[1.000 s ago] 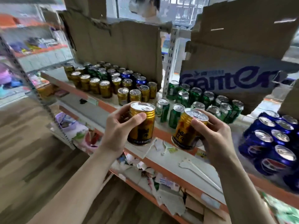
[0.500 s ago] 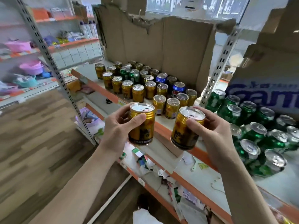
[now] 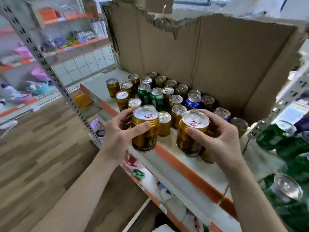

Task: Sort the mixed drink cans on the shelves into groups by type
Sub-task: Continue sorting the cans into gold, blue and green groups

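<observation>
— Gold cans, two in hand: our left hand (image 3: 117, 133) grips one gold can (image 3: 145, 129) round its body, thumb across the front; our right hand (image 3: 215, 139) grips a second gold can (image 3: 192, 131), tilted a little. Both hang over the orange front edge of the shelf (image 3: 180, 166), just in front of the gold group (image 3: 167, 104).

— Where do we set them?

— On the bare strip at the front, we judge. Lower each upright beside the nearest gold ones, base flat, well back from the lip, and let go only once it stands. Left one first; its spot looks tighter.

— Strays in that group?

— We count two green cans (image 3: 150, 96) side by side in the middle, and one blue can (image 3: 193, 102) plainly seen toward the cardboard backing (image 3: 217, 61); a second blue may sit behind our right hand, half hidden. Gold standing: roughly eighteen, back rows too crowded to fix.

— Green group?

— Off right, blurred (image 3: 284, 141); no count possible.
</observation>
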